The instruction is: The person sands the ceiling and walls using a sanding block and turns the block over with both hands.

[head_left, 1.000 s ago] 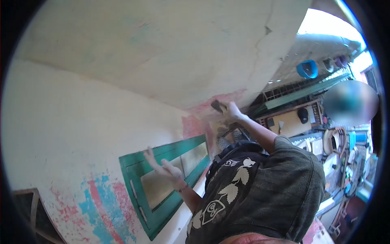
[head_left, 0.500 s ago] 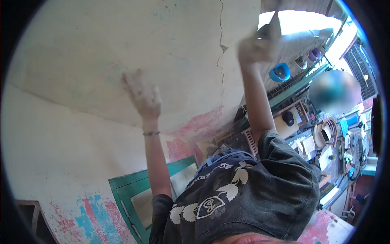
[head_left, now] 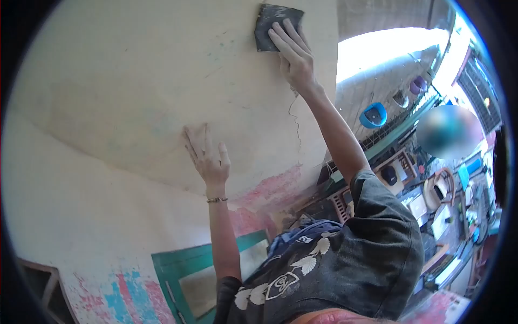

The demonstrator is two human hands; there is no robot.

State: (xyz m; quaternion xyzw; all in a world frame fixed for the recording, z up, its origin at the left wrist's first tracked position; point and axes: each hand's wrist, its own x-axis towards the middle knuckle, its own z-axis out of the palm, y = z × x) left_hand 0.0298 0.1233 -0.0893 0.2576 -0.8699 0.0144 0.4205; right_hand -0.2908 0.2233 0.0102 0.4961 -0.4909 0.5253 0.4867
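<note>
My right hand [head_left: 295,56] presses a dark, square piece of sandpaper [head_left: 266,31] against the cream wall [head_left: 162,65], its fingers laid over the sheet. Just below that hand a crack [head_left: 295,121] runs down the plaster. Lower and to the left, my left hand [head_left: 211,159] rests on the wall, fingers spread and holding nothing. A beaded bracelet [head_left: 217,200] circles the left wrist.
A green-framed door or window [head_left: 189,259] stands below my left arm. Peeling pink and blue paint [head_left: 127,294] marks the lower wall. To the right are a hanging blue pot [head_left: 373,115], chairs [head_left: 440,186], cluttered items and a person with a blurred head.
My right hand has swung left from the wall's edge, bringing the sandpaper flat onto the wall. My left hand appears slightly lower and further right, partly because the view shifted.
</note>
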